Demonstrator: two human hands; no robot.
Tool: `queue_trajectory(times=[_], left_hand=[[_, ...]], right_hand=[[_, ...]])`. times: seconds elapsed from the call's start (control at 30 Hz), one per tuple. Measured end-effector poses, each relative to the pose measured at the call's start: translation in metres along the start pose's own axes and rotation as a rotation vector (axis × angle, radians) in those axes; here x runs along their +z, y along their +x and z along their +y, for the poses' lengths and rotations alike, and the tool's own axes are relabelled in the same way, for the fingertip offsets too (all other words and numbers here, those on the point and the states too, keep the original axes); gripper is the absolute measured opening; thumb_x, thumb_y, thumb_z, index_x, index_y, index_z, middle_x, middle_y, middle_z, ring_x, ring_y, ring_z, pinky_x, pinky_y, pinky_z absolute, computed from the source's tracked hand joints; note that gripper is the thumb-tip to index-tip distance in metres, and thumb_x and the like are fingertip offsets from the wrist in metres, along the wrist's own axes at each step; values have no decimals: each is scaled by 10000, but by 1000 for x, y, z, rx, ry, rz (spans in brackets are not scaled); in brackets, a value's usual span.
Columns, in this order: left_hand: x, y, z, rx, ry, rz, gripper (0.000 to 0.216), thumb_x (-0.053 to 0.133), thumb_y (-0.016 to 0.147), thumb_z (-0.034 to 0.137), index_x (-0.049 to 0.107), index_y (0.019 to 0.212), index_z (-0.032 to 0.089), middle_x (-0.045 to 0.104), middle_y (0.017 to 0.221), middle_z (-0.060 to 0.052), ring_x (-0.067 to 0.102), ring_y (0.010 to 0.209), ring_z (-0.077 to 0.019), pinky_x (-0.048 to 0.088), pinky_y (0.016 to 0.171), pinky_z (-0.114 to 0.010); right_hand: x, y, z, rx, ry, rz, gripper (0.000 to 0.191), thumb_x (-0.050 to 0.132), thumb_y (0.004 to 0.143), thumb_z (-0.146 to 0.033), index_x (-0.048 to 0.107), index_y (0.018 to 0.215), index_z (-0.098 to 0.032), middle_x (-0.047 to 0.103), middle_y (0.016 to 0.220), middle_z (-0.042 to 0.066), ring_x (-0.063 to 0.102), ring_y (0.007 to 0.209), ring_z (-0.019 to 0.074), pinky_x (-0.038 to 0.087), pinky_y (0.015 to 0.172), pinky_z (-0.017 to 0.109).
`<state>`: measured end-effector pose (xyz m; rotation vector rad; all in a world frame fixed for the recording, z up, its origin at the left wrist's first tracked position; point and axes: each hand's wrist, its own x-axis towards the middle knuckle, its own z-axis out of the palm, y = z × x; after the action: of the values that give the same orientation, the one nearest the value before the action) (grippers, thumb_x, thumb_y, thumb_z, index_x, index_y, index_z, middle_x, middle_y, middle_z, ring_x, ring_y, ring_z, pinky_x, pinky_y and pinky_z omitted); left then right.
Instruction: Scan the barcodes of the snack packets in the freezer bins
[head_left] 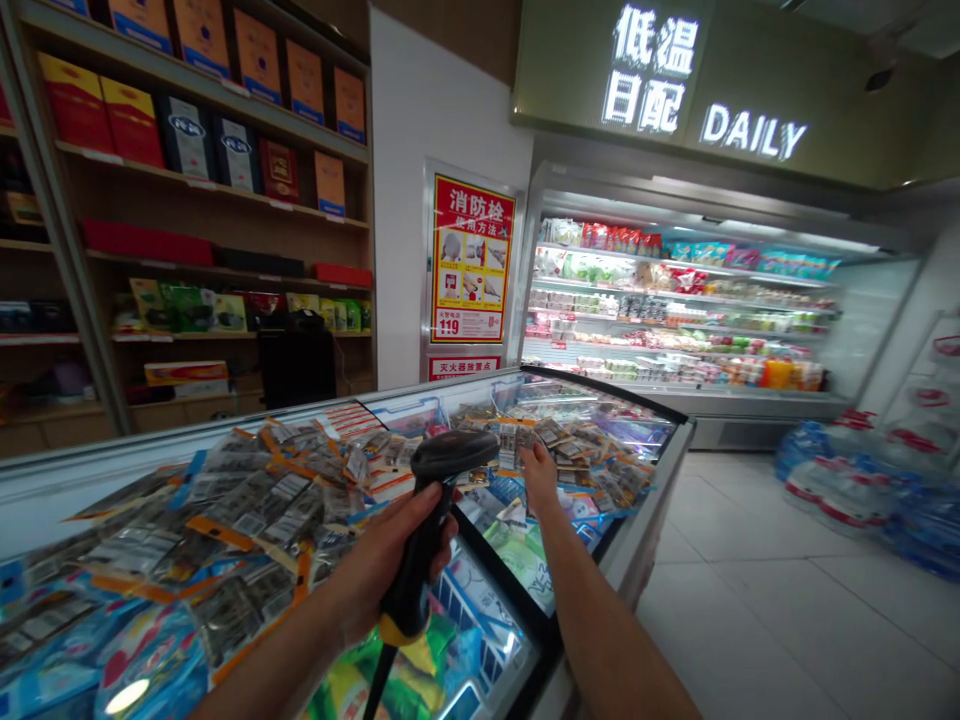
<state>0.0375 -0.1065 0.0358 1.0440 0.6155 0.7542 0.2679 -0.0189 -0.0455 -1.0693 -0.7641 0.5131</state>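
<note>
My left hand (382, 555) is wrapped round the grip of a black and yellow barcode scanner (406, 600), its head pointing toward the right and its cable hanging down. Farther off, my right hand (540, 478) pinches a small clear packet (513, 440) with a printed label, just beyond the scanner head. A heap of similar packets with orange edges (262, 500) covers the glass to the left. More packets (600, 460) lie around and to the right of my right hand. All of them rest on the glass top of a chest freezer (469, 540).
Shelves of boxed goods (217, 150) stand at the left, with a black device (298, 365) in front. A red fire-hydrant poster (472, 262) hangs on the wall. Behind is an open refrigerated display (675, 300). Bundled water bottles (847, 490) sit on the tiled floor (750, 600) at right.
</note>
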Motion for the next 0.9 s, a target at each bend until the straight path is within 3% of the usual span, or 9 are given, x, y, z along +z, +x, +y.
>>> queue_trajectory(times=[0.23,0.37,0.5,0.63,0.9], left_hand=[[3,-1,0,-55,-8,3,332,563,653,453,552,800,156,510,557,13,446,399,-66,318,360,-173],[-2,5,-1,-15,0,52,315,557,670,433,533,791,144,508,549,15,448,402,-60,335,363,-165],[-12,12,-3,-20,-18,124,296,535,690,430,512,789,152,518,566,11,453,413,-62,345,360,-162],[-21,15,-7,-18,-3,159,288,530,693,432,491,738,150,516,560,12,443,408,-60,346,355,-162],[-38,-2,9,-21,3,172,285,530,690,430,503,757,154,508,548,18,436,396,-60,340,348,-163]], right_hand=[[-17,2,3,-86,-252,80,250,445,662,-338,580,729,-138,601,607,0,522,580,140,398,532,228],[-34,1,2,-129,-432,181,241,457,652,-316,604,680,-127,589,574,12,504,586,153,367,559,241],[-48,-2,0,-148,-570,253,321,468,641,-248,618,890,-112,633,758,80,541,711,205,370,672,287],[-50,-3,0,-152,-719,332,524,447,654,-190,469,1162,-66,604,941,155,536,847,261,355,766,346],[-45,-10,-3,-321,-1038,270,399,473,668,-192,563,1034,-61,516,1049,172,451,990,267,337,840,349]])
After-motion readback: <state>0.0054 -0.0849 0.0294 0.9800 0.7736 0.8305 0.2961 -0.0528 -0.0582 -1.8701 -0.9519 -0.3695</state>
